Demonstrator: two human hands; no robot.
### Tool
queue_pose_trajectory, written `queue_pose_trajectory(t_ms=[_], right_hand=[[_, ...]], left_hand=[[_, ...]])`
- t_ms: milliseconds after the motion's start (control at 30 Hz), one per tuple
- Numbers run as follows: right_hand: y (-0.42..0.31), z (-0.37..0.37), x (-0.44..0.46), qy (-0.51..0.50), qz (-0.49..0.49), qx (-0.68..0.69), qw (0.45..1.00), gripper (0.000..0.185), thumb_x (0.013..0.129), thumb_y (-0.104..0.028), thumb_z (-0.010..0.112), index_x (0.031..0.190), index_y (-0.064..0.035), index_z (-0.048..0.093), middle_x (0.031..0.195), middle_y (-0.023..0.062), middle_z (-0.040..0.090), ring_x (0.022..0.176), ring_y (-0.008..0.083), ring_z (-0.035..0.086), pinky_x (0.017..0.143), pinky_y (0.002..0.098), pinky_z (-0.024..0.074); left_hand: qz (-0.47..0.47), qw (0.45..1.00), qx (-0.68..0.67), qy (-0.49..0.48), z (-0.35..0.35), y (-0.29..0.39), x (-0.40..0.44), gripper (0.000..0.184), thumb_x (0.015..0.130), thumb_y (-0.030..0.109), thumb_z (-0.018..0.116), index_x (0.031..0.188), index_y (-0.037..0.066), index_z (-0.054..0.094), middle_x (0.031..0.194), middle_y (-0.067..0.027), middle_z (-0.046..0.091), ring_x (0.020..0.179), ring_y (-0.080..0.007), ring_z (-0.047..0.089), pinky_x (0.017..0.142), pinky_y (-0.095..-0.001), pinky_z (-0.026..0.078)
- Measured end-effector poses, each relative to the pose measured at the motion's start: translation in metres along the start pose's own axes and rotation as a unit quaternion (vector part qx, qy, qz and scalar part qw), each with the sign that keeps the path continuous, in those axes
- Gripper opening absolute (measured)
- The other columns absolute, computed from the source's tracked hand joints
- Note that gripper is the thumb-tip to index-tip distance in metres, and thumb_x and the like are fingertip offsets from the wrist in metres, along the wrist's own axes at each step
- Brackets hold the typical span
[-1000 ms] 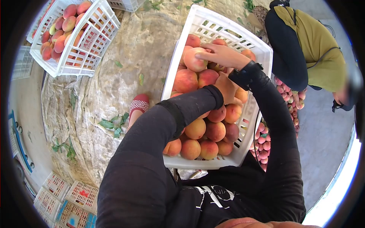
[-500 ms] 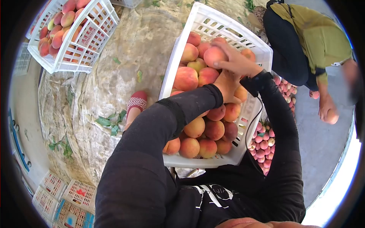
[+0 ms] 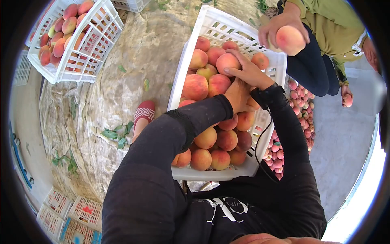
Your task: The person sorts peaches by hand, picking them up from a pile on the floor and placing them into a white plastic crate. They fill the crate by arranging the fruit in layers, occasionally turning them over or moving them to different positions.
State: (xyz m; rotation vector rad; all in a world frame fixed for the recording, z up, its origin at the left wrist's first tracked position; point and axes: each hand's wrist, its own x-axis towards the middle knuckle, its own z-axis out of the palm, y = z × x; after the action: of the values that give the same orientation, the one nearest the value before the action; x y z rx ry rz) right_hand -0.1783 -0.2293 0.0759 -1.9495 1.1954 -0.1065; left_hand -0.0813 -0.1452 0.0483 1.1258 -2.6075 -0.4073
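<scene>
A white slatted crate (image 3: 177,87) full of peaches stands in front of me. My right hand (image 3: 252,74) is closed around a reddish peach (image 3: 228,64) at the top of the pile, its fingers on the far side and thumb on the near side. My left hand (image 3: 239,96) reaches in under my right wrist, down among the peaches. Its fingers are curled by a peach (image 3: 253,102) at the crate's right side and are partly hidden by the right hand. More peaches (image 3: 195,86) lie around both hands.
A co-worker's hand (image 3: 280,25) holds a large pale peach (image 3: 290,40) over the crate's far right corner. Another hand (image 3: 346,91) holds a peach farther right. Loose peaches (image 3: 302,107) are heaped right of the crate. Another filled crate (image 3: 87,44) stands at upper left.
A co-worker's hand with a pale peach has come in over the crate's far right corner. My hands stay in nearly the same place among the peaches.
</scene>
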Motion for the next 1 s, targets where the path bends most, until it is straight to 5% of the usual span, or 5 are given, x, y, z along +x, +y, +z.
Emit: queue_pose_trajectory(t_ms=[200,400,467,600,1000], right_hand=[[0.005,-0.001,-0.011,-0.001,0.005,0.005,1.000,0.077,0.089,-0.045,0.062,0.147,-0.0051,0.032,0.145,0.0210,0.042,0.135,0.0298,0.040,0.112,0.0342,0.0291],[0.007,0.003,-0.015,0.000,-0.007,0.059,0.998,0.067,0.097,-0.039,0.050,0.150,-0.0048,0.027,0.153,0.0173,0.031,0.144,0.0272,0.025,0.117,0.0344,0.0184],[0.013,0.006,-0.015,0.009,-0.034,0.075,0.997,0.062,0.102,-0.038,0.041,0.150,-0.0037,0.024,0.153,0.0161,0.031,0.144,0.0256,0.025,0.117,0.0335,0.0187],[0.010,0.003,-0.018,0.005,-0.007,0.210,0.978,0.055,0.105,-0.036,0.032,0.150,-0.0042,0.027,0.153,0.0131,0.031,0.144,0.0201,0.025,0.117,0.0310,0.0189],[0.051,-0.058,-0.047,0.208,0.034,-0.133,0.969,0.056,0.080,-0.030,0.067,0.128,-0.0054,0.052,0.123,0.0233,0.056,0.112,0.0369,0.056,0.096,0.0388,0.0451]], left_hand=[[0.023,0.987,0.157,-0.005,0.005,0.003,-0.002,0.069,0.085,0.055,0.051,0.132,0.006,0.051,0.135,-0.0133,0.052,0.132,-0.0279,0.041,0.111,-0.0471,0.024],[0.138,0.978,-0.147,0.043,-0.030,-0.039,-0.013,0.050,0.081,0.032,0.063,0.125,0.008,0.057,0.122,-0.0158,0.060,0.117,-0.0316,0.053,0.100,-0.0465,0.040],[0.069,0.972,-0.162,-0.159,-0.062,-0.047,-0.013,0.045,0.078,0.023,0.064,0.121,0.008,0.060,0.114,-0.0153,0.063,0.106,-0.0306,0.059,0.085,-0.0464,0.048],[-0.023,0.997,-0.001,-0.069,-0.087,-0.068,-0.016,0.048,0.079,0.023,0.065,0.123,0.007,0.058,0.119,-0.0123,0.062,0.105,-0.0271,0.060,0.077,-0.0456,0.050],[-0.026,0.996,-0.058,0.055,-0.050,-0.068,-0.030,0.070,0.074,0.022,0.074,0.136,0.008,0.044,0.138,-0.0177,0.046,0.112,-0.0335,0.055,0.087,-0.0410,0.051]])
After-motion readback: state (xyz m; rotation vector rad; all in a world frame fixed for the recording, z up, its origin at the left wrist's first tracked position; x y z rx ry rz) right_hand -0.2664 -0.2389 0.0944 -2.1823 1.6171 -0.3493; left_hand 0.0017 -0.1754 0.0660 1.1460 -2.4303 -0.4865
